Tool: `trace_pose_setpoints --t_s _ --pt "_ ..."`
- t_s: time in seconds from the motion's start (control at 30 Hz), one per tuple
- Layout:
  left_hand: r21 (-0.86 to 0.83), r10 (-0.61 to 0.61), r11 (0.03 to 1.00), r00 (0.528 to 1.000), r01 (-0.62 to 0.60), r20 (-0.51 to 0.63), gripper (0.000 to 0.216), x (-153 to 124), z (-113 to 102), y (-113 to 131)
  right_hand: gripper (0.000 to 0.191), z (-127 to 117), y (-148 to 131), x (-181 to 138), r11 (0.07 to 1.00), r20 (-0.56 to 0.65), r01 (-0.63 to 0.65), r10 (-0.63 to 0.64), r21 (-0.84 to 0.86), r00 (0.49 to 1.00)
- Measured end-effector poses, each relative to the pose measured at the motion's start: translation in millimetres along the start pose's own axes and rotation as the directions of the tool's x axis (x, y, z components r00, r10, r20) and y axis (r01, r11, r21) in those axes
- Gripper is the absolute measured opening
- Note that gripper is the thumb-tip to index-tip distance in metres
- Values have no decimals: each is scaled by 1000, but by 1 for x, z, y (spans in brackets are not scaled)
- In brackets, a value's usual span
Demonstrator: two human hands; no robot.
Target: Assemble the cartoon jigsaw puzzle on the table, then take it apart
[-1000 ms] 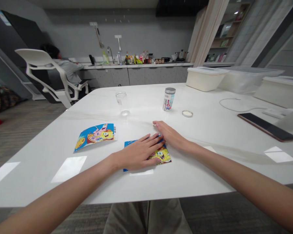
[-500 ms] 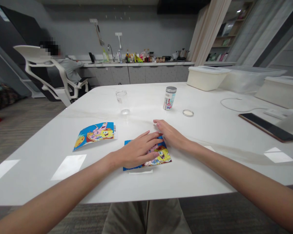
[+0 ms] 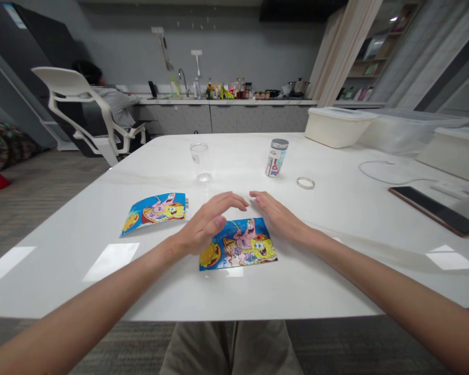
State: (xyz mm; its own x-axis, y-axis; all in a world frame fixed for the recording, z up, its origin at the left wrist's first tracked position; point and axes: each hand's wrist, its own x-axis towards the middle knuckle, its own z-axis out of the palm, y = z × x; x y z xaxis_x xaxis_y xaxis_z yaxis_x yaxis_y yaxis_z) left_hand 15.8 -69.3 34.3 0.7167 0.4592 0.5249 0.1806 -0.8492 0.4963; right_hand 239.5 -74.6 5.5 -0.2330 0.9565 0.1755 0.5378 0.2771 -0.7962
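A blue cartoon puzzle picture [image 3: 237,245] lies flat on the white table [image 3: 297,281] in front of me. My left hand [image 3: 208,221] hovers over its upper left corner, fingers curved and apart, holding nothing. My right hand [image 3: 275,216] rests at the picture's upper right edge, fingers stretched out and empty. A second cartoon picture sheet [image 3: 155,211] lies to the left, slightly curled.
Behind the hands stand a clear cup [image 3: 200,160], a small lidded jar [image 3: 276,158] and a round lid [image 3: 305,183]. At right are a dark phone [image 3: 437,211], a cable and white bins [image 3: 338,126]. A person sits in a white chair [image 3: 84,114] at far left.
My left hand has lifted off the puzzle picture and moved up and left, uncovering it. My right hand stays at the picture's upper right edge.
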Motion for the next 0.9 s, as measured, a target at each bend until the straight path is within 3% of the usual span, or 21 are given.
trace_pose_setpoints --t_s 0.07,0.17,0.27,0.33,0.43,0.47,0.5,0.53,0.57,0.63,0.67,0.73,0.83,0.9 --pt "218 -43 975 999 45 -12 45 4 -13 -3 55 -1 0 -1 1000 2 -5 5 -1 1000" --pt "624 -146 766 987 153 -64 35 6 -46 -17 53 -2 1 -2 1000 18 -18 18 -7 1000" --pt "768 -378 583 925 265 -32 32 -7 -92 -40 52 -2 0 -2 1000 29 -22 22 -10 999" --pt "761 -577 527 817 378 -7 41 -23 -122 -55 52 -2 0 -2 1000 33 -24 24 -14 999" --pt "673 -818 453 572 584 54 71 -49 -153 -70 52 -1 1 -1 1000 39 -22 23 -20 999" --pt "652 -855 437 511 619 88 74 -55 -157 -72 53 -1 3 -1 1000 37 -20 21 -21 999" --pt "636 -866 439 487 635 112 73 -59 -159 -74 53 -1 4 0 1000 33 -18 19 -21 999" --pt "642 -894 411 423 648 146 74 -60 -158 -74 54 0 6 0 1000 29 -16 17 -20 999" --pt "643 -894 420 412 640 174 68 -60 -155 -74 54 0 8 0 1000 26 -15 16 -19 1000" --pt "645 -891 435 405 628 207 55 -54 -147 -71 53 0 11 1 1000 23 -19 19 -16 1000" --pt "640 -876 459 435 617 208 47 -49 -143 -69 52 0 12 1 1000 20 -17 17 -14 1000" --pt "620 -806 540 560 569 188 32 -40 -134 -64 49 -1 12 1 1000 11 7 -7 -10 1000" --pt "523 -640 688 760 504 110 33 -27 -121 -59 45 -1 10 3 998 3 70 -70 -10 998" --pt "471 -548 751 834 462 57 34 -21 -109 -58 45 0 10 4 996 2 89 -89 3 996"
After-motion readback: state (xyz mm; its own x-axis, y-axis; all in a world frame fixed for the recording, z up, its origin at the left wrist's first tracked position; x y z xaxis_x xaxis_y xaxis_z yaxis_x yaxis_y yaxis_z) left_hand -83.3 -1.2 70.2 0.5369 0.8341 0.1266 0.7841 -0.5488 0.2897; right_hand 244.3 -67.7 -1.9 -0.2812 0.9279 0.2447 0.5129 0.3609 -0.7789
